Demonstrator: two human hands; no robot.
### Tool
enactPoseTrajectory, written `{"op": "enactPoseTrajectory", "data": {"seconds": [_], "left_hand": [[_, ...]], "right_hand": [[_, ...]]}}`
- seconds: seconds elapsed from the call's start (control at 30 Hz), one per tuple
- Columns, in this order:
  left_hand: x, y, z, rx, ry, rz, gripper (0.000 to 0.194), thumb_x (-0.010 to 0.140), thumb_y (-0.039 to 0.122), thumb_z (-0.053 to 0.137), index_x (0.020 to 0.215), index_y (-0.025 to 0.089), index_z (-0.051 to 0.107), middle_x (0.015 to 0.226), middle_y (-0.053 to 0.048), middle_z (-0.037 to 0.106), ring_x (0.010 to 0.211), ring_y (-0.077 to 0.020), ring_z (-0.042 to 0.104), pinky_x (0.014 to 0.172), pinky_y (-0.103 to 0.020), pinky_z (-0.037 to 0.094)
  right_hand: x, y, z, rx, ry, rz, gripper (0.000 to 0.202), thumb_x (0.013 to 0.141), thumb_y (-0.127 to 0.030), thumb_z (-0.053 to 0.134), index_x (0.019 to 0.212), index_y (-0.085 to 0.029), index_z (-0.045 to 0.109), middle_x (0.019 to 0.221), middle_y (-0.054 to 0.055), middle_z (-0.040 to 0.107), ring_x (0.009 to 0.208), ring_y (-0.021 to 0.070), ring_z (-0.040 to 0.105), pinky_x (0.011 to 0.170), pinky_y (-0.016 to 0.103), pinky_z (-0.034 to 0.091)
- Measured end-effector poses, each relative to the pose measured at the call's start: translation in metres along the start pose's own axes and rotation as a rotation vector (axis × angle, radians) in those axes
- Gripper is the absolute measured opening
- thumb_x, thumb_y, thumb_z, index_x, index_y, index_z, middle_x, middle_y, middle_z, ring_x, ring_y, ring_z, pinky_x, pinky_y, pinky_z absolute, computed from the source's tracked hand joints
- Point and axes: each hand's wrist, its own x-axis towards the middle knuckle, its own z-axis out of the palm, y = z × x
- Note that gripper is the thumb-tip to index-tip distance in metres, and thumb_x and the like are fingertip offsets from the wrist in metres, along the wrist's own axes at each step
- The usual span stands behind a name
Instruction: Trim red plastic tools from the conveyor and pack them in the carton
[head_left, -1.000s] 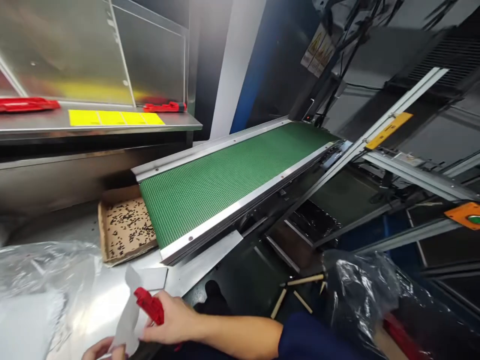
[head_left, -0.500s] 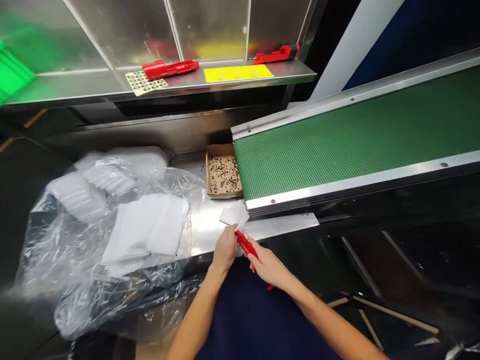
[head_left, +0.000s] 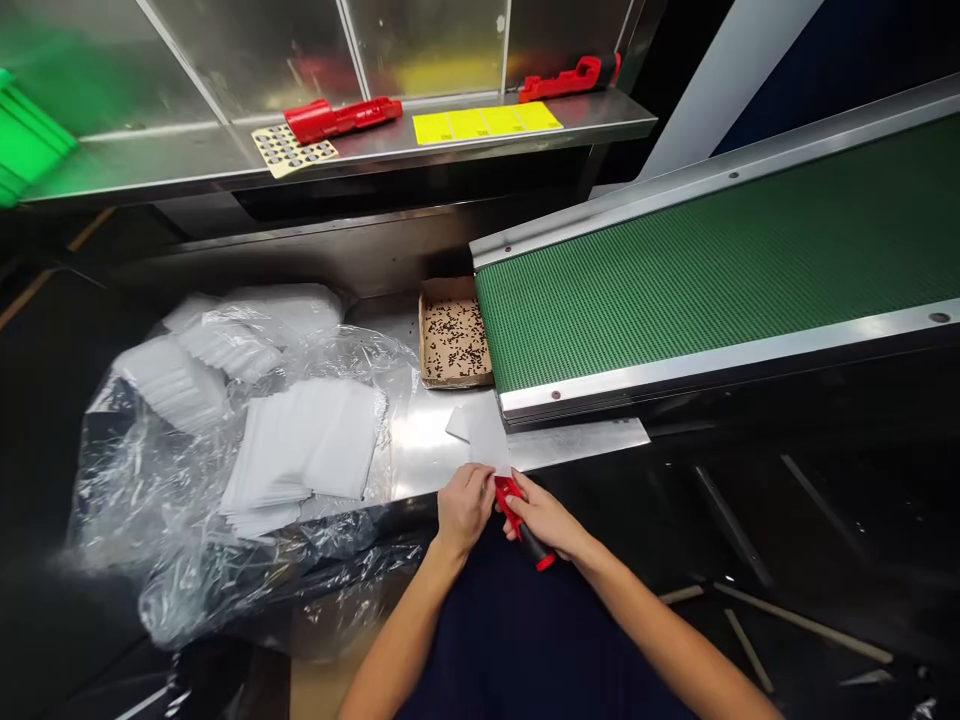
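Observation:
My right hand (head_left: 544, 518) is wrapped round a red device with a black end (head_left: 534, 548), which points up and away from my body. Beside it, my left hand (head_left: 463, 505) pinches the lower edge of a white foam pouch (head_left: 489, 440). The red tip meets that edge; whether it is inside the pouch, I cannot tell. Another white piece (head_left: 457, 424) lies partly under the pouch on the metal bench (head_left: 427, 450). To the left, stacks of white pouches (head_left: 300, 450) rest on a clear plastic bag (head_left: 187, 500).
A green conveyor belt (head_left: 675, 260) slopes up to the right. At its lower end stands a cardboard tray (head_left: 454, 340) with many small dark bits. The shelf (head_left: 187, 165) bears two red devices (head_left: 341, 120), yellow labels (head_left: 487, 122) and a sticker sheet (head_left: 289, 150). A green bin (head_left: 30, 140) is far left.
The white pouch now reaches down to my hands, where my left fingers pinch its edge against the red tip. The red device has turned, showing its black end. The whole view has shifted slightly.

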Motion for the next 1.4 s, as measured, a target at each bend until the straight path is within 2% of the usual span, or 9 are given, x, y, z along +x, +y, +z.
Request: {"op": "enactPoseTrajectory", "data": {"seconds": [0.1,0.23,0.4,0.57,0.7,0.87,1.1,1.23,1.4], "left_hand": [[-0.008,0.010,-0.005,-0.058,-0.050,0.002,0.014,0.094,0.018,0.050,0.093,0.020,0.064,0.084,-0.004,0.067,0.075,-0.0150,0.066,0.063,-0.021,0.053],[-0.022,0.012,-0.003,-0.117,-0.102,-0.096,0.012,0.093,0.019,0.048,0.094,0.019,0.060,0.082,-0.004,0.063,0.066,-0.0140,0.062,0.055,-0.022,0.050],[-0.034,0.012,0.001,-0.218,-0.195,-0.190,0.014,0.092,0.023,0.046,0.085,0.019,0.057,0.074,-0.001,0.059,0.059,-0.0123,0.057,0.054,-0.021,0.048],[-0.031,0.019,-0.012,-0.344,-0.286,-0.224,0.019,0.092,0.028,0.047,0.080,0.019,0.059,0.075,-0.003,0.059,0.062,-0.0134,0.055,0.059,-0.024,0.047],[-0.029,0.021,-0.022,-0.486,-0.355,-0.254,0.017,0.088,0.030,0.051,0.076,0.019,0.058,0.077,-0.004,0.060,0.064,-0.0134,0.054,0.054,-0.022,0.045],[-0.023,0.023,-0.025,-0.639,-0.399,-0.336,0.019,0.083,0.033,0.055,0.073,0.018,0.059,0.077,-0.004,0.061,0.061,-0.0123,0.052,0.052,-0.021,0.042],[0.033,0.030,-0.048,-0.853,-0.468,-0.563,0.028,0.080,0.043,0.061,0.075,0.017,0.056,0.057,0.001,0.054,0.046,-0.0098,0.048,0.045,-0.020,0.036],[0.062,0.036,-0.074,-1.017,-0.492,-0.642,0.034,0.077,0.049,0.065,0.075,0.017,0.053,0.049,0.003,0.054,0.035,-0.0073,0.041,0.038,-0.017,0.028],[0.073,0.044,-0.092,-1.317,-0.460,-0.796,0.041,0.067,0.047,0.078,0.074,0.017,0.052,0.046,0.003,0.053,0.034,-0.0069,0.042,0.034,-0.015,0.020]], "right_hand": [[0.002,0.003,0.002,0.121,0.049,0.017,0.042,0.091,-0.024,0.045,0.132,-0.018,0.048,0.074,0.000,0.066,0.061,0.0135,0.067,0.060,0.025,0.055],[0.003,0.011,0.006,0.177,0.096,0.051,0.023,0.091,-0.033,0.046,0.097,-0.016,0.062,0.067,0.002,0.066,0.057,0.0147,0.066,0.058,0.026,0.055],[-0.002,0.019,0.005,0.086,0.162,0.059,0.035,0.092,-0.036,0.033,0.080,-0.017,0.058,0.063,0.005,0.064,0.057,0.0163,0.064,0.059,0.027,0.052],[-0.016,0.020,-0.005,-0.167,0.223,-0.037,0.038,0.089,-0.043,0.035,0.061,-0.020,0.049,0.058,0.003,0.055,0.061,0.0182,0.055,0.061,0.028,0.042],[-0.032,0.016,-0.014,-0.331,0.184,-0.113,0.038,0.086,-0.043,0.040,0.055,-0.022,0.042,0.054,0.000,0.044,0.055,0.0157,0.042,0.060,0.030,0.031],[-0.038,0.010,-0.023,-0.327,0.126,-0.115,0.036,0.082,-0.046,0.038,0.055,-0.022,0.040,0.052,-0.001,0.044,0.054,0.0148,0.040,0.057,0.029,0.027],[-0.027,-0.032,-0.027,-0.056,-0.107,-0.030,0.049,0.076,-0.059,0.037,0.054,-0.018,0.054,0.045,0.005,0.055,0.040,0.0125,0.046,0.042,0.024,0.031],[-0.033,-0.069,-0.029,0.077,-0.238,-0.039,0.049,0.072,-0.059,0.042,0.048,-0.018,0.053,0.037,0.005,0.050,0.031,0.0101,0.039,0.035,0.023,0.024],[-0.045,-0.103,-0.026,0.192,-0.340,-0.055,0.044,0.070,-0.053,0.047,0.043,-0.019,0.049,0.029,0.001,0.041,0.025,0.0091,0.033,0.033,0.023,0.019]]}}
